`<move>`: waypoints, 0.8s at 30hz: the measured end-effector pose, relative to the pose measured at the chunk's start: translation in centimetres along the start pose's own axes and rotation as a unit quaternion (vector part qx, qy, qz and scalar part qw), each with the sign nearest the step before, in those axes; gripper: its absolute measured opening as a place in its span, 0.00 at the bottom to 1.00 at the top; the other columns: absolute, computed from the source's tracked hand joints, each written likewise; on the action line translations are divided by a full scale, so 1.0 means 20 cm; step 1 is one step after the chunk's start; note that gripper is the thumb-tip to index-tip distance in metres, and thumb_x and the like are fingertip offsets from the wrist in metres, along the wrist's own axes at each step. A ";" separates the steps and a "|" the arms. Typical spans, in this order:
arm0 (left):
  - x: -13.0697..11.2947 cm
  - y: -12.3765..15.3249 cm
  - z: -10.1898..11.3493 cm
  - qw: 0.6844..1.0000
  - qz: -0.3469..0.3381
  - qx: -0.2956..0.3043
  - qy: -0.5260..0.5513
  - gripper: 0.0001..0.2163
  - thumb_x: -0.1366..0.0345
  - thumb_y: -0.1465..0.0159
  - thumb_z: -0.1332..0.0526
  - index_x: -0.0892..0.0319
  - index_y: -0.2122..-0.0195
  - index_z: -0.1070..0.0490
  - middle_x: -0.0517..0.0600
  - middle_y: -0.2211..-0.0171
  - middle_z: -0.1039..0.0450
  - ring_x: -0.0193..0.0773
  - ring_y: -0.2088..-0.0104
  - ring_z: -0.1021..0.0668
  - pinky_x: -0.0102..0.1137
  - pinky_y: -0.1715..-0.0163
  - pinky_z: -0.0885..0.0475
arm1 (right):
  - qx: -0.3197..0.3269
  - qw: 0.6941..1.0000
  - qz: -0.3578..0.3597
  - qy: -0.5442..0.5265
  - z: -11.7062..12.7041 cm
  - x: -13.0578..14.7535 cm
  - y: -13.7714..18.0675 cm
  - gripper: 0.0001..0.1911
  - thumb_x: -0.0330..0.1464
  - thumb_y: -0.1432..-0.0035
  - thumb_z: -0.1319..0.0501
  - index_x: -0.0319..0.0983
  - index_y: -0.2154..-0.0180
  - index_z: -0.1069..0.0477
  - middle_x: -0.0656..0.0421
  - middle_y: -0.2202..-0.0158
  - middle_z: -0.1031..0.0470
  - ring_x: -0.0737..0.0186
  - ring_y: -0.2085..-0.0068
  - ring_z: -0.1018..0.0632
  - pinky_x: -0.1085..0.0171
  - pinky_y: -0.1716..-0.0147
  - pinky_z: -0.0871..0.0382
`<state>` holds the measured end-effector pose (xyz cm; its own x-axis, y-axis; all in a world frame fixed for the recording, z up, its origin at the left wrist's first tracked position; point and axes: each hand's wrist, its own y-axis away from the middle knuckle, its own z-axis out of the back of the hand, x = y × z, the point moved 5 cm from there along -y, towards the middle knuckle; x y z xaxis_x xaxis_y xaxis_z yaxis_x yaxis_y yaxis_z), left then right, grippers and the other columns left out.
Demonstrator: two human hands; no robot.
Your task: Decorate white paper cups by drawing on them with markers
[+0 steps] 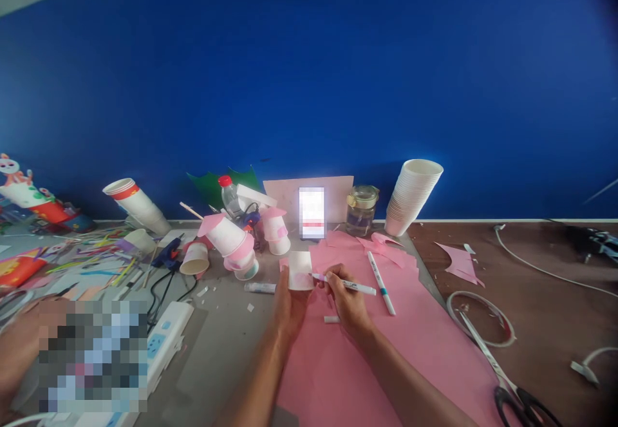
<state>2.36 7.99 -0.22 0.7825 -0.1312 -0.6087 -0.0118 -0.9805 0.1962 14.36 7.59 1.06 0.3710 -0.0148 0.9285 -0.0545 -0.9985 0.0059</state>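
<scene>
My left hand (290,308) is closed around a small white paper cup (300,265), which has a pale pink patch low on its right side. My right hand (348,301) grips a white marker pen (360,286), its tip at the cup's pink patch. Below the right hand a white pen cap (331,319) lies on a large sheet of pink paper (357,369). Farther right on that sheet rests a second marker (381,283) with a teal band.
Cups decorated in pink (226,237) stand left, near a hot glue gun (170,253) and a power strip (167,340). Behind are a lit phone (311,213), a glass jar (362,210) and stacked cups (412,198). Tape (512,333) and scissors (502,375) lie right. Another person's arm (24,343) shows left.
</scene>
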 end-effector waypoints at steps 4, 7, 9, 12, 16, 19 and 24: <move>0.00 0.00 0.00 1.000 -0.002 -0.007 0.006 0.16 0.53 0.40 0.38 0.64 0.64 0.28 0.51 0.71 0.24 0.39 0.71 0.24 0.36 0.66 0.29 | 0.000 1.000 -0.005 -0.009 0.00 0.00 0.00 0.10 0.37 0.47 0.39 0.41 0.76 0.35 0.65 0.82 0.35 0.68 0.80 0.34 0.68 0.81 0.42; -0.01 0.01 -0.01 1.000 0.001 -0.004 0.013 0.15 0.54 0.39 0.38 0.64 0.64 0.27 0.51 0.71 0.24 0.39 0.72 0.24 0.35 0.68 0.29 | 0.005 1.000 -0.014 -0.012 0.00 -0.02 0.01 0.10 0.38 0.47 0.39 0.41 0.75 0.35 0.65 0.82 0.36 0.68 0.79 0.35 0.69 0.82 0.44; -0.01 0.01 -0.02 1.000 0.001 -0.004 0.020 0.15 0.54 0.39 0.38 0.64 0.64 0.27 0.50 0.72 0.25 0.38 0.73 0.24 0.34 0.69 0.29 | 0.010 1.000 -0.016 -0.012 0.00 -0.03 0.02 0.09 0.37 0.46 0.39 0.41 0.75 0.34 0.65 0.81 0.35 0.68 0.79 0.35 0.69 0.82 0.45; -0.01 0.01 -0.01 1.000 -0.002 -0.009 0.027 0.14 0.55 0.39 0.37 0.63 0.65 0.27 0.50 0.73 0.25 0.38 0.73 0.24 0.34 0.69 0.29 | 0.012 0.999 -0.013 -0.029 0.00 -0.05 0.02 0.09 0.37 0.46 0.39 0.41 0.74 0.34 0.65 0.81 0.35 0.68 0.78 0.35 0.70 0.82 0.46; 0.00 0.00 0.01 0.999 -0.007 -0.019 0.027 0.13 0.56 0.40 0.37 0.62 0.64 0.27 0.50 0.70 0.25 0.38 0.71 0.24 0.35 0.67 0.28 | 0.005 0.997 -0.016 -0.077 0.01 -0.04 0.00 0.11 0.39 0.46 0.37 0.41 0.75 0.34 0.65 0.81 0.36 0.67 0.77 0.35 0.69 0.81 0.46; 0.00 0.00 0.02 0.999 -0.013 -0.029 0.032 0.13 0.56 0.40 0.36 0.62 0.63 0.27 0.50 0.70 0.24 0.38 0.70 0.23 0.35 0.65 0.28 | 0.005 0.996 -0.013 -0.092 0.01 -0.03 -0.01 0.13 0.40 0.47 0.36 0.41 0.75 0.34 0.65 0.81 0.36 0.67 0.77 0.35 0.68 0.79 0.44; 0.00 0.02 -0.02 1.000 0.006 0.007 0.015 0.15 0.54 0.40 0.37 0.64 0.67 0.27 0.51 0.73 0.25 0.39 0.72 0.24 0.34 0.67 0.29 | 0.021 0.997 0.002 -0.075 -0.01 -0.01 0.01 0.11 0.40 0.46 0.36 0.41 0.74 0.32 0.64 0.79 0.35 0.65 0.74 0.33 0.66 0.74 0.40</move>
<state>2.63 7.74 0.25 0.8004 -0.1386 -0.5832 -0.0296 -0.9808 0.1925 14.14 7.38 0.89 0.5052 -0.0231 0.8627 -0.0189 -0.9997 -0.0158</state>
